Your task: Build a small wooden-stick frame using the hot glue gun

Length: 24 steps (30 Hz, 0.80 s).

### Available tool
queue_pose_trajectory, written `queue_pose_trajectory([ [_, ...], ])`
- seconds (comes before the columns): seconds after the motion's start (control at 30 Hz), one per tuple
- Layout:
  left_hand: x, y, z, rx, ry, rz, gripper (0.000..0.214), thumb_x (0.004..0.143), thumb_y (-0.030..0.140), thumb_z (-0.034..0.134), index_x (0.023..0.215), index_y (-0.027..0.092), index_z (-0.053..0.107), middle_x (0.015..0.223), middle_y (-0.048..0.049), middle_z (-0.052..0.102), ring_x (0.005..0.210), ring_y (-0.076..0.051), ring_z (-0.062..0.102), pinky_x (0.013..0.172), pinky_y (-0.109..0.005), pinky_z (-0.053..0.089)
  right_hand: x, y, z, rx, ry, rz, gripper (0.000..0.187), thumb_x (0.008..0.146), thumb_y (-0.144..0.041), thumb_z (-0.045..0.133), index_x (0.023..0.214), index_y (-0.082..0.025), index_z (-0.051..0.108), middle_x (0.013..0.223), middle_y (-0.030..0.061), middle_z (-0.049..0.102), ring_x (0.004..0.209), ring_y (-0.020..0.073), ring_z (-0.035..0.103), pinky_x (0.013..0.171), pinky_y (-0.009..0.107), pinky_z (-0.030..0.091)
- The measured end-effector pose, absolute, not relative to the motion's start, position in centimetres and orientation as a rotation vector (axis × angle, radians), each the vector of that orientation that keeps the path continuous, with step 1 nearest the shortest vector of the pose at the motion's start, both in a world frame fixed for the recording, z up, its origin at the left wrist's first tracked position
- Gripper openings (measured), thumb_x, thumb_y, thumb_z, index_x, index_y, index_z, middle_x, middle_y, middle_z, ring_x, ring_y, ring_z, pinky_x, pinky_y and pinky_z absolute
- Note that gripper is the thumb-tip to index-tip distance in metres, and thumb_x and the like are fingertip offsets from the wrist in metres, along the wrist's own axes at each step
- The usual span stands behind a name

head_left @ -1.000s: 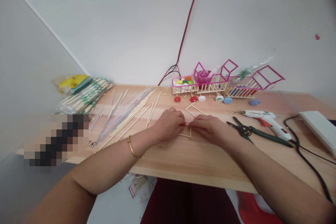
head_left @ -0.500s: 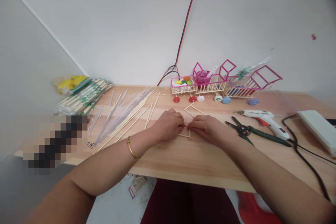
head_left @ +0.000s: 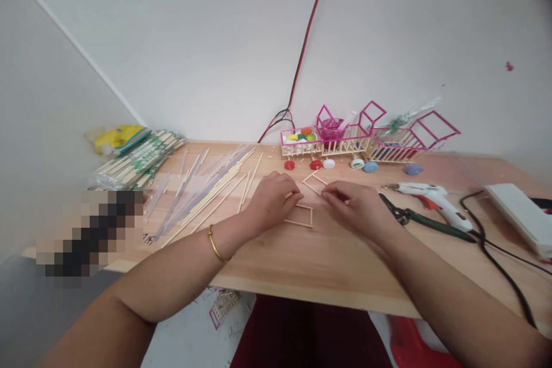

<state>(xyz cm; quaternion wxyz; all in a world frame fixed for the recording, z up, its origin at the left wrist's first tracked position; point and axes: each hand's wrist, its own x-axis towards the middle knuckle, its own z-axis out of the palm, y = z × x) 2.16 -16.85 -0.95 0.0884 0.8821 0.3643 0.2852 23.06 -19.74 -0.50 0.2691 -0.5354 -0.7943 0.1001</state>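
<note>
The wooden table (head_left: 280, 264) sits by a pale wall (head_left: 215, 40). A small stick frame (head_left: 311, 217) lies near the middle, partly hidden by the left hand (head_left: 276, 198). The right hand (head_left: 356, 207) is just right of it. Both hands' fingers bunch up; I can't tell if they pinch anything.

Left hand (head_left: 276, 198) has its fingers bunched over one end of a little stick frame (head_left: 311, 217), right hand (head_left: 356, 207) is just past the other end, fingertips close together. Loose sticks (head_left: 219, 185) fanned out left, mini carts (head_left: 347, 145) along the back of the surface (head_left: 276, 264), glue gun (head_left: 437, 194) right by some green-handled cutters (head_left: 440, 226).
</note>
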Motion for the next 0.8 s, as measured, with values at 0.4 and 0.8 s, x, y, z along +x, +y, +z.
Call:
queue_pose_trajectory([
  [0.4,2.1,-16.7,-0.7,2.563,1.059,0.96,0.022,0.084,0.033,0.05,0.073,0.017,0.06,0.082,-0.0041,0.062,0.083,-0.016,0.053,0.08,-0.032,0.038,20.8,-21.2,-0.9,-1.549,-2.285,0.308,0.034,0.08,-0.045,0.05,0.061,-0.019,0.058,0.063,0.0007,0.059,0.059,0.0124,0.049,0.057,0.025,0.028],
  [0.8,2.8,-17.1,-1.5,2.762,0.962,0.412,0.016,0.081,0.024,0.052,0.078,0.018,0.066,0.091,-0.0036,0.063,0.087,-0.017,0.049,0.08,-0.033,0.036,20.0,-21.1,-1.0,-1.775,-2.319,0.285,0.028,0.077,-0.037,0.051,0.057,-0.019,0.06,0.066,0.002,0.06,0.067,0.015,0.051,0.063,0.029,0.023],
])
